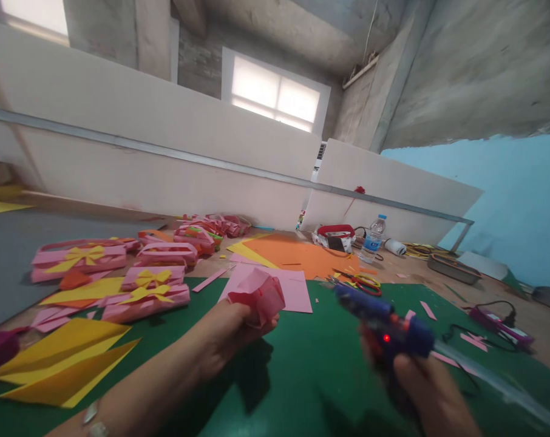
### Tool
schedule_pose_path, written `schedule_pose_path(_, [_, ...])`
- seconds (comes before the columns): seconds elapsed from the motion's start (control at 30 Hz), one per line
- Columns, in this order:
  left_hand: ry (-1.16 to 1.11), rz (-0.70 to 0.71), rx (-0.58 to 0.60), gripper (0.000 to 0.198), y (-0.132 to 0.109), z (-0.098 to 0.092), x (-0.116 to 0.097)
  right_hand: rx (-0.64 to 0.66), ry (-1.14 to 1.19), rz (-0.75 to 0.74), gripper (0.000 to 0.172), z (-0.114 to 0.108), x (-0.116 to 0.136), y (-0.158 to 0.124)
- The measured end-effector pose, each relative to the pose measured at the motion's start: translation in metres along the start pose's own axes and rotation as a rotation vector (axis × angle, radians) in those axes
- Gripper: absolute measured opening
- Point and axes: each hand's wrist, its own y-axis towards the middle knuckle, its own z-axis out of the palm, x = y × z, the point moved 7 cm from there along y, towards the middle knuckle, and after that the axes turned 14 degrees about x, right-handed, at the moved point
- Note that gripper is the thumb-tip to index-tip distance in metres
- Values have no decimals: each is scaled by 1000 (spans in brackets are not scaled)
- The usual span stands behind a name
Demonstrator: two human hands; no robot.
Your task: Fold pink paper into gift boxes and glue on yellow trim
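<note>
My left hand is closed around a folded pink paper piece, raised over the green mat. In my right hand is a blue glue gun with a red light lit on its side. A clear glue stick runs out of its back end toward the lower right. The gun's nozzle points left toward the pink paper, and the two are apart. Beneath and behind the paper piece lies a flat pink sheet. Some motion blur covers my right hand.
Pink paper bags with yellow bows crowd the left side. Yellow folded paper lies in front of them. Scissors, an orange sheet and a water bottle sit behind. A purple power strip with a cord is at right.
</note>
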Motion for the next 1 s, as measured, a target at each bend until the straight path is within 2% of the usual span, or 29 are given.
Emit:
schedule_pose_path(0.1, [-11, 15, -2, 34, -1, 1, 0, -148, -468, -13, 41, -79, -7, 33])
schedule_pose_path(0.17, [-15, 27, -2, 34, -2, 4, -1, -163, -777, -87, 39, -119, -15, 60])
schedule_pose_path(0.23, [-19, 40, -3, 34, -3, 7, -3, -105, -1003, -53, 32, -144, -29, 83])
schedule_pose_path(0.3, [-18, 51, -5, 35, -4, 9, -3, -65, -1162, -6, 22, -150, -30, 95])
schedule_pose_path(0.37, [-11, 52, -8, 35, -3, 9, -3, -113, -1191, -54, 20, -132, -4, 93])
schedule_pose_path(0.4, [-6, 50, -10, 35, -3, 8, -2, -118, -1129, -110, 22, -112, 16, 89])
schedule_pose_path(0.43, [-2, 46, -11, 35, -2, 7, -1, -57, -1023, -168, 24, -85, 35, 85])
schedule_pose_path(0.5, [6, 41, -3, 34, -1, 5, 0, 199, -777, -271, 24, -14, 68, 79])
schedule_pose_path(0.57, [8, 44, 27, 32, 0, 5, 0, 358, -666, -370, 23, 51, 94, 75])
schedule_pose_path(0.6, [4, 53, 49, 32, 0, 7, -1, 364, -668, -400, 21, 74, 101, 76])
schedule_pose_path(0.67, [-13, 75, 99, 34, -2, 11, -4, 310, -719, -423, 7, 106, 104, 81])
schedule_pose_path(0.77, [-35, 92, 133, 35, -3, 16, -7, 250, -752, -436, 9, 123, 94, 90])
schedule_pose_path(1.0, [-27, 47, 101, 33, -2, 15, -3, 167, -765, -477, 6, 123, 85, 91])
